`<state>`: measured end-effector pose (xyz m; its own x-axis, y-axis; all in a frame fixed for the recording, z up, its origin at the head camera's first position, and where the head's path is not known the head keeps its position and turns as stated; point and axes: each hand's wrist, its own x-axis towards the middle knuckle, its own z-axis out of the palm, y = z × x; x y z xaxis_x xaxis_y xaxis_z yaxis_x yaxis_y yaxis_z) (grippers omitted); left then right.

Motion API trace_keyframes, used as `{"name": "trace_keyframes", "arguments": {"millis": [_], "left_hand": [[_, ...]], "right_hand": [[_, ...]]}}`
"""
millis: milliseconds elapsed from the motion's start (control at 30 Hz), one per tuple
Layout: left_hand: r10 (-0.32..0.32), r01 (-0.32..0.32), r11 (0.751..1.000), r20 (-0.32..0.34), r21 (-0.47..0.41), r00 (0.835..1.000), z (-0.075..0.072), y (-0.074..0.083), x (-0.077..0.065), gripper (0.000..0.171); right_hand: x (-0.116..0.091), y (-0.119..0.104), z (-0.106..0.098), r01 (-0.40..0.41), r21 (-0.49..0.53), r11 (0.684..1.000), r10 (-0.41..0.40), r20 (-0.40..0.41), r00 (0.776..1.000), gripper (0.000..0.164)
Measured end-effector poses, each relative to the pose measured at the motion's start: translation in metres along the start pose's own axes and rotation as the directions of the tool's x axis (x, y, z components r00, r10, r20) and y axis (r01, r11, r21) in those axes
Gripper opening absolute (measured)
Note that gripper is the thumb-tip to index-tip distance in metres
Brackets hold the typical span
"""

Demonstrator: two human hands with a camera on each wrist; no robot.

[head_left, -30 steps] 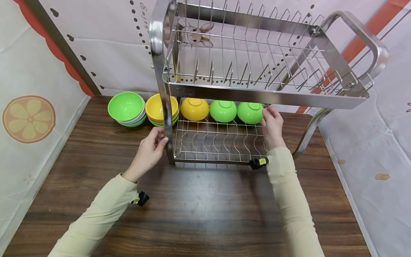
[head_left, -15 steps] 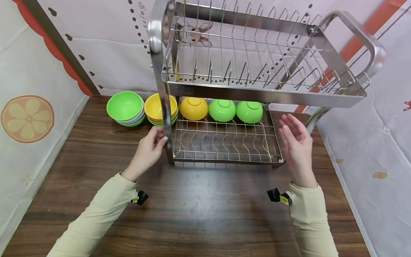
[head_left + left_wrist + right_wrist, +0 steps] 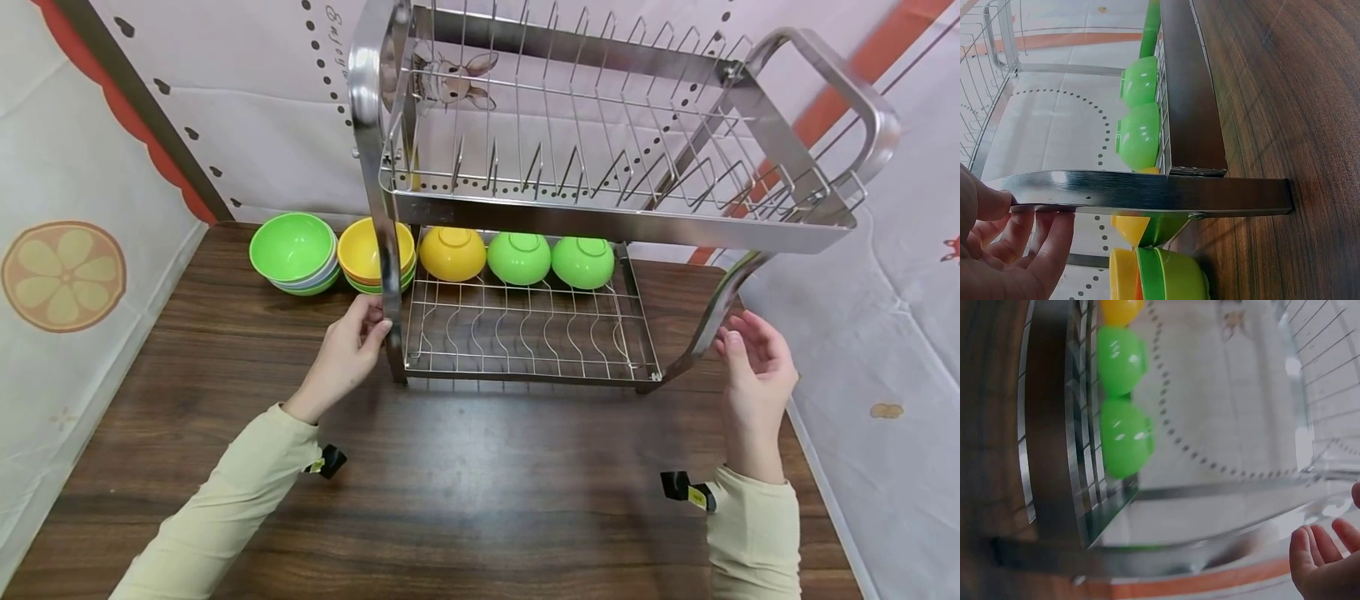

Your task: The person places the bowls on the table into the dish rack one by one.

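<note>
A two-tier metal dish rack (image 3: 622, 218) stands on the wooden table. My left hand (image 3: 343, 358) grips its left front upright, with the thumb on one side and fingers (image 3: 1054, 250) on the other in the left wrist view. Beside the right upright (image 3: 708, 325) is my right hand (image 3: 757, 387), its fingers loosely bent and holding nothing. Contact there cannot be told in the head view; the right wrist view shows the fingertips near the metal. On the lower shelf, a yellow bowl (image 3: 452, 254), a green bowl (image 3: 519, 258) and another green bowl (image 3: 582, 263) sit upside down in a row.
Left of the rack are two bowl stacks, one topped by a green bowl (image 3: 291, 247), one by a yellow bowl (image 3: 367, 250). The upper tier (image 3: 600, 108) overhangs the lower wire shelf (image 3: 517, 333). Printed cloth walls (image 3: 247, 125) enclose the table's back and sides.
My right hand has let go of the rightmost green bowl and moved right and toward me, to beside the right upright. My left hand keeps its grip on the left upright.
</note>
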<state>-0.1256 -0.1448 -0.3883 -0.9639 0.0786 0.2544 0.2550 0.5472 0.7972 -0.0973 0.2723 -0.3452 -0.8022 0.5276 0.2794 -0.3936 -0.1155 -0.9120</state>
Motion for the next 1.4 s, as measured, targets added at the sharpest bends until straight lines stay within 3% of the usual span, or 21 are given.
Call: {"name": "trace_keyframes", "arguments": {"millis": [133,233,333,500,767,1400], "left_hand": [[-0.011,0.01,1.0,0.003,0.008,1.0,-0.001,0.0,0.0,0.02],[-0.017,0.017,1.0,0.009,0.016,1.0,-0.002,-0.001,0.0,0.019],[-0.011,0.011,1.0,0.024,0.021,1.0,-0.002,-0.001,0.001,0.019],[-0.007,0.006,1.0,0.047,0.016,0.999,-0.002,0.0,0.003,0.02],[-0.013,0.012,1.0,0.048,0.015,0.999,-0.004,0.003,0.003,0.019],[0.026,-0.027,1.0,0.175,0.001,0.984,-0.013,-0.004,0.009,0.021]], "right_hand": [[0.007,0.016,-0.011,0.028,-0.204,0.979,-0.034,-0.027,0.999,0.024],[0.013,0.029,-0.016,0.034,-0.392,0.92,-0.037,-0.001,0.999,0.027],[0.016,0.04,-0.017,0.032,-0.495,0.868,-0.035,0.003,0.999,0.027],[0.019,0.046,-0.017,0.053,-0.512,0.857,-0.078,-0.027,0.997,0.021],[0.008,0.022,0.002,0.168,-0.658,0.734,-0.167,0.064,0.984,0.026],[0.008,0.024,-0.001,0.169,-0.64,0.749,-0.167,0.063,0.984,0.025]]}}
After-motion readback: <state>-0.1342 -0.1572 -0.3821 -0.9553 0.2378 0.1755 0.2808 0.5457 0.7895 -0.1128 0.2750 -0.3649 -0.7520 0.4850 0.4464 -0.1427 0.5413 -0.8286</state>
